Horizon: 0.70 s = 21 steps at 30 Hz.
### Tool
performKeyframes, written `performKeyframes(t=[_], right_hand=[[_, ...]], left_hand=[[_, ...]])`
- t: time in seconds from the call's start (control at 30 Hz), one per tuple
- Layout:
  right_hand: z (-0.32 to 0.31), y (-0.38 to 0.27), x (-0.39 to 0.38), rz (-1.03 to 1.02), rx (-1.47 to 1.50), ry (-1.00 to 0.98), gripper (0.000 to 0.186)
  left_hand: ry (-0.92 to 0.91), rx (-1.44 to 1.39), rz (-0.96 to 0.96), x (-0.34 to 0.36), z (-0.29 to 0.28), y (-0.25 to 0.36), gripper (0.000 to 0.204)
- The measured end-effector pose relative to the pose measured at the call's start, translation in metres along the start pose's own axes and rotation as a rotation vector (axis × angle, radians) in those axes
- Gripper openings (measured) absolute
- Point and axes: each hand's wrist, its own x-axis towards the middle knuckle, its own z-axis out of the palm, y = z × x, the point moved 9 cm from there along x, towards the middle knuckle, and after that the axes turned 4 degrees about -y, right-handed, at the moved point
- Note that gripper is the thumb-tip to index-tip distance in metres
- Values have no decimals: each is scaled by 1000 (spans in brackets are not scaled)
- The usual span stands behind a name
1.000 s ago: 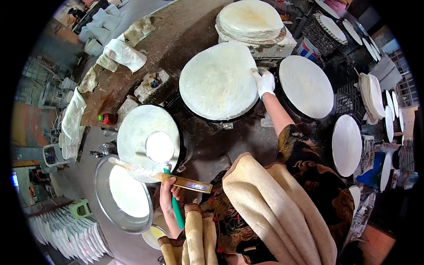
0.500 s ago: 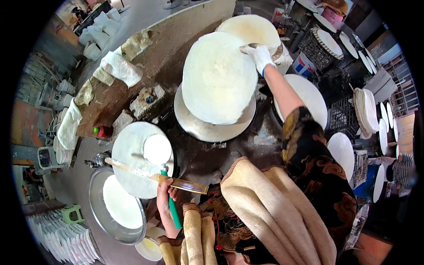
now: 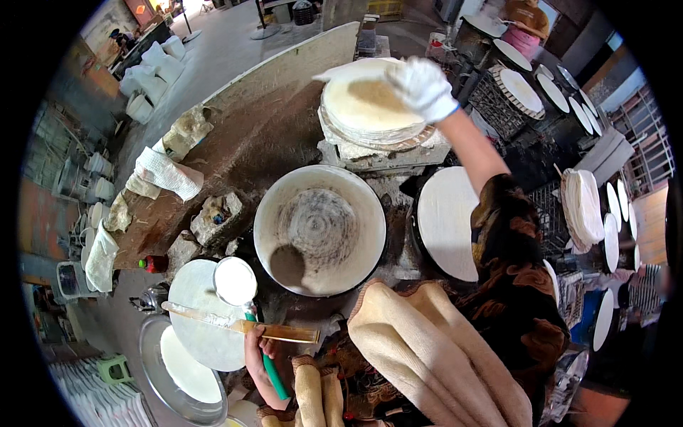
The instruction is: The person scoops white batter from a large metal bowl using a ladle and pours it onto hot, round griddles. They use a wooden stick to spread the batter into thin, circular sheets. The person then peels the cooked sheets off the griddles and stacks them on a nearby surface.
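My right hand, in a white glove and smeared by motion, is over a stack of thin round pancakes. Its fingers look curled at the edge of a thin white pancake, whose far left rim juts past the stack. My left hand is closed round two tools: a ladle with a green handle and white batter in its bowl, and a long wooden spreader coated white at one end. Both cross above the left griddle, covered by a pale layer. The middle griddle shows a bare, dark-mottled surface.
On the right griddle lies a white sheet. A metal basin of white batter stands at lower left. Cloths hang over the ledge, near a rough block. Several round griddles line the far right, where another person stands.
My right hand has carried the pancake from above the middle griddle to the stack beyond, uncovering the griddle. My left hand still grips the ladle and spreader. The whole view has shifted.
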Motion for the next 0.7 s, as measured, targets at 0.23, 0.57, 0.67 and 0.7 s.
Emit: performKeyframes(t=[0.23,0.57,0.67,0.7], right_hand=[[207,-31,-91,143,44,-206,28],[197,-57,-69,366,110,-580,46],[136,-106,-72,334,476,-552,50],[113,-148,-66,285,792,-606,57]], left_hand=[[89,-52,-5,-2,4,-11,18],[66,-177,64,-16,5,-24,41],[325,-122,67,-30,-16,-25,16],[241,-59,80,-36,-8,-21,15]])
